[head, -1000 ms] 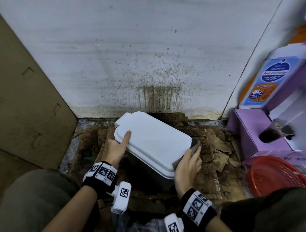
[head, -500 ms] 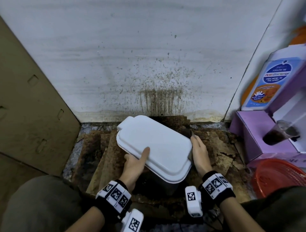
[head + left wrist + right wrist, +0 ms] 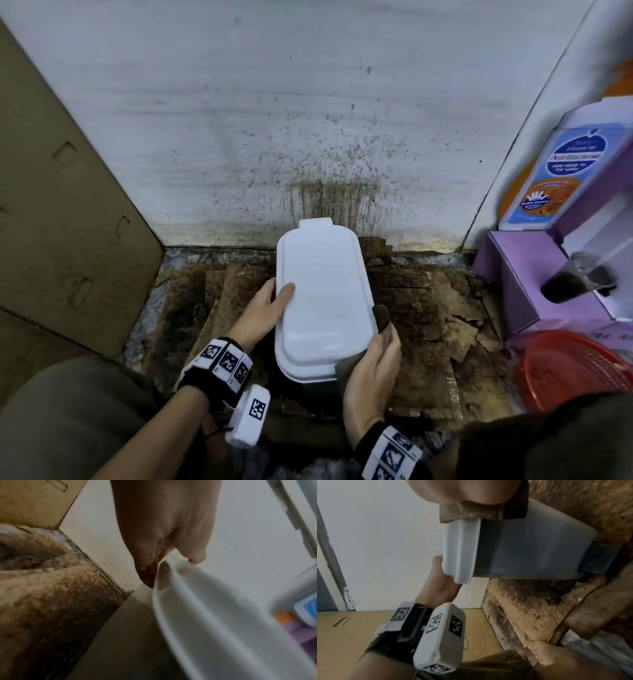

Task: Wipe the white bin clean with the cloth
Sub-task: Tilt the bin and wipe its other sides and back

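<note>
The white bin (image 3: pixel 322 301) with its lid on stands on the dirty floor, long side pointing at the wall. My left hand (image 3: pixel 274 298) grips the lid's left edge, thumb on top and fingers under the rim. The left wrist view shows that left hand (image 3: pixel 164 563) pinching the lid rim (image 3: pixel 214 608). My right hand (image 3: pixel 380 346) holds a grey-brown cloth (image 3: pixel 382 317) against the bin's near right corner. In the right wrist view the cloth (image 3: pixel 471 512) lies over the lid edge of the bin (image 3: pixel 522 550).
A cardboard panel (image 3: pixel 68 222) leans at the left. A stained wall (image 3: pixel 329 198) is close behind the bin. At the right stand a purple box (image 3: pixel 513 274), a wash bottle (image 3: pixel 561 164), a cup of dark drink (image 3: pixel 575 281) and a red basket (image 3: pixel 575 370). Soiled cardboard scraps (image 3: pixel 431 325) cover the floor.
The bin has turned from a diagonal to pointing straight at the wall. My right hand and the cloth came back from the far right side to the near right corner. My left hand shifted along the left edge.
</note>
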### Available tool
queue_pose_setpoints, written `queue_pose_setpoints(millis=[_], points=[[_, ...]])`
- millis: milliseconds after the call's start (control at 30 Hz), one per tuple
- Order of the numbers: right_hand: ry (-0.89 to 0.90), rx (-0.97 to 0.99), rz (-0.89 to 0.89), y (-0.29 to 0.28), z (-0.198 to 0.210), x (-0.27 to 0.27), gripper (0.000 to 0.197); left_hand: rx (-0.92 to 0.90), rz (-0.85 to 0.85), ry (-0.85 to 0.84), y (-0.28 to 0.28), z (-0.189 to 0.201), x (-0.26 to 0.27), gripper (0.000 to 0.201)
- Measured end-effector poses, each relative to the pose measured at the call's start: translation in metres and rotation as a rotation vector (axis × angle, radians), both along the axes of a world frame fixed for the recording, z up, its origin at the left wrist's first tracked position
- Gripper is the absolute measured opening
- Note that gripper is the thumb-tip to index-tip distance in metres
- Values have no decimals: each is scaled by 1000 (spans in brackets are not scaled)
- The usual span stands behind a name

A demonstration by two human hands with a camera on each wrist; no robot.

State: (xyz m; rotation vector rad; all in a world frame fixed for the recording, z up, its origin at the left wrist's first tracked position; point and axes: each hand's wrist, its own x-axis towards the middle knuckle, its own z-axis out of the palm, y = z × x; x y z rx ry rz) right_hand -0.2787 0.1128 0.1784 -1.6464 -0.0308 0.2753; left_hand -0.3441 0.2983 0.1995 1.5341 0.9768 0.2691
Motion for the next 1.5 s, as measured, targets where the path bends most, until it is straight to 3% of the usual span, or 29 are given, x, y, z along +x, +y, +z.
queue_pose_setpoints(millis=[200,400,500,700,900,1067,1167,1267,1367,1500], points=[[39,26,-18,5,-3,2,56,102,-55,-4,-13,8,2,40],[121,-34,172,4,8,36,38,180,-26,134,-27,-8,-2,62],[154,-69,301,6,13,59,37,173,-28,118,-32,-2,-3,59],[60,-60,339,5,11,54,40,200,-64,138,-22,10,-1,56],[-13,-64,287,6,7,52,39,251,-27,198,-24,-4,-5,62],[-357,-94,347,9,20,54,40,259,-37,338,-25,-5,-1,76],[-678,-194,623,18,20,55,40,337,51,406,-30,4,0,78],[-958,-464,861,28,11,55,43,361,174,292,-25,17,-1,66],[-1069,-488,1039,32,14,52,44,377,184,198,-19,25,-5,50],[-1042,-398,1210,33,26,57,44,468,56,144,-22,30,-10,31]])
